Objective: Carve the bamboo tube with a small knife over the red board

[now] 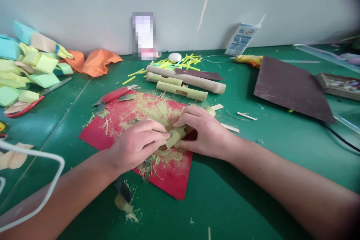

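Note:
My right hand (pixel 204 129) is closed around a short bamboo tube (pixel 176 136) with a notch cut into it, thumb on the near side and fingers on the far side. The tube lies low over a red sheet (pixel 176 183) strewn with pale shavings and dust. At the tube's left end, the fingers of my left hand (pixel 142 142) are closed and pressed together; what they pinch is hidden. A red-handled knife (pixel 116 95) rests on the sheet's far left edge. Beyond my hands lie a notched bamboo tube (pixel 182 92), another short tube (pixel 163 78) and a longer bamboo stick (pixel 188 78).
Folded paper pieces (pixel 30 65), orange paper (pixel 95 63) and red-handled scissors (pixel 26 108) are at left. Yellow strips (pixel 135 73) and a white egg-shaped object (pixel 174 57) lie behind. A phone (pixel 144 35) leans on the wall. A dark brown sheet (pixel 289 88) is at right.

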The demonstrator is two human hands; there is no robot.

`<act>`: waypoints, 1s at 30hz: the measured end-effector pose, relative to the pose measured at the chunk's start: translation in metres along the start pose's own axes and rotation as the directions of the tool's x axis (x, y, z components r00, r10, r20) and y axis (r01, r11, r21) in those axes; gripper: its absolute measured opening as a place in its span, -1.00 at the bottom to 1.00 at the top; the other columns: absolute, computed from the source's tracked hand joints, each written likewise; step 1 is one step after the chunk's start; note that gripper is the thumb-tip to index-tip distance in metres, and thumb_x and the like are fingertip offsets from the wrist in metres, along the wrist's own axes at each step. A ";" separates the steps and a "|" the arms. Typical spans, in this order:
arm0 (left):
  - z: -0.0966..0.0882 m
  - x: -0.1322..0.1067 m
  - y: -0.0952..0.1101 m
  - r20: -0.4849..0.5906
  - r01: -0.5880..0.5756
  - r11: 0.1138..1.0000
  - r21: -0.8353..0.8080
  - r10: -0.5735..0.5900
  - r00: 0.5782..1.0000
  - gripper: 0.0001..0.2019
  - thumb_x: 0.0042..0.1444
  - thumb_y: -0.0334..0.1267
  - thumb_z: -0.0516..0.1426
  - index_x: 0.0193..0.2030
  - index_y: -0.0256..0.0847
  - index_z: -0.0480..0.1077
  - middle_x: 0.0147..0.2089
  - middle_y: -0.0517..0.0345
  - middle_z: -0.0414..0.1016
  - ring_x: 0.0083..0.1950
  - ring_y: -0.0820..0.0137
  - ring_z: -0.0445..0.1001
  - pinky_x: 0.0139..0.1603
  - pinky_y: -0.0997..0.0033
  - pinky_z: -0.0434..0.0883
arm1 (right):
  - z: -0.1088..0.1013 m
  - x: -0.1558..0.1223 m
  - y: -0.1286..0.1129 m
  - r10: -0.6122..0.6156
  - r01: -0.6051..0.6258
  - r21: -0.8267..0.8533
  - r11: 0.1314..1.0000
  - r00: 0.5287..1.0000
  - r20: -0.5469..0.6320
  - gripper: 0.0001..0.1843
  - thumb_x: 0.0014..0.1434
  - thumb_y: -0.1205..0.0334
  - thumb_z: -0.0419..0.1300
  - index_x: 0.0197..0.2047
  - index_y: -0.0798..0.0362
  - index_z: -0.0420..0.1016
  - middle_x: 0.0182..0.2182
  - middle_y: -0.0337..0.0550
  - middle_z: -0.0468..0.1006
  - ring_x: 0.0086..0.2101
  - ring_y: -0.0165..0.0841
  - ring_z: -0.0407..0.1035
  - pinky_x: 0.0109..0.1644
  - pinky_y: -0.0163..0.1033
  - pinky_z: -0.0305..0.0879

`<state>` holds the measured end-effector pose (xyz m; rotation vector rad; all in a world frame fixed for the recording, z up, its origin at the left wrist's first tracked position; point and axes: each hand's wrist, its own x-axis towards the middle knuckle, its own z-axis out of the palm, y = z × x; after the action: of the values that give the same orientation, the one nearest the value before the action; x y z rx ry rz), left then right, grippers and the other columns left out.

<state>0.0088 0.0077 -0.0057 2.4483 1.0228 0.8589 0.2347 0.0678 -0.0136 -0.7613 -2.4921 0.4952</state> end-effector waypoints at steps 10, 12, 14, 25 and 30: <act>0.002 0.003 -0.004 -0.021 -0.038 0.999 -0.028 0.037 0.999 -0.83 0.22 -0.42 0.08 -0.13 -0.23 0.49 -0.16 0.04 0.54 -0.15 0.39 0.48 -0.13 0.37 0.45 | 0.001 -0.001 0.002 -0.005 0.005 0.004 1.000 1.000 0.006 -0.67 -0.01 0.08 0.33 -0.24 0.10 0.42 -0.31 -0.09 0.41 -0.26 -0.26 0.27 -0.20 -0.16 0.23; 0.002 0.003 -0.004 -0.027 -0.048 0.998 -0.047 0.047 0.999 -0.83 0.20 -0.44 0.10 -0.13 -0.25 0.49 -0.18 0.04 0.53 -0.16 0.41 0.48 -0.14 0.40 0.45 | 0.001 -0.001 0.001 0.013 -0.013 0.001 1.000 1.000 0.008 -0.67 -0.01 0.07 0.33 -0.24 0.10 0.43 -0.30 -0.08 0.41 -0.26 -0.26 0.27 -0.20 -0.15 0.23; 0.003 0.003 -0.004 -0.033 -0.032 0.998 -0.061 0.030 0.999 -0.83 0.19 -0.45 0.11 -0.13 -0.27 0.49 -0.19 0.04 0.53 -0.17 0.43 0.48 -0.14 0.43 0.44 | 0.001 -0.001 0.000 0.013 -0.013 0.000 1.000 1.000 0.013 -0.67 -0.01 0.08 0.33 -0.24 0.10 0.43 -0.30 -0.08 0.41 -0.26 -0.26 0.27 -0.19 -0.15 0.23; 0.005 0.003 -0.003 -0.055 -0.038 0.997 -0.063 0.035 0.998 -0.85 0.20 -0.45 0.09 -0.18 -0.28 0.49 -0.20 0.03 0.53 -0.18 0.40 0.47 -0.15 0.37 0.43 | 0.002 -0.001 0.001 0.005 -0.005 -0.002 1.000 1.000 -0.002 -0.67 -0.03 0.10 0.34 -0.26 0.11 0.42 -0.32 -0.10 0.40 -0.28 -0.27 0.26 -0.21 -0.17 0.21; 0.007 0.006 -0.003 -0.048 -0.042 0.997 -0.058 0.040 0.998 -0.85 0.20 -0.44 0.09 -0.17 -0.25 0.49 -0.20 0.05 0.53 -0.19 0.40 0.47 -0.15 0.35 0.43 | 0.002 -0.001 -0.001 -0.002 0.002 0.009 1.000 1.000 -0.004 -0.68 -0.01 0.09 0.33 -0.27 0.11 0.43 -0.33 -0.11 0.39 -0.28 -0.28 0.25 -0.22 -0.18 0.20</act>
<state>0.0153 0.0138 -0.0098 2.4185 0.9527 0.9501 0.2338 0.0659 -0.0148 -0.7549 -2.4855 0.5033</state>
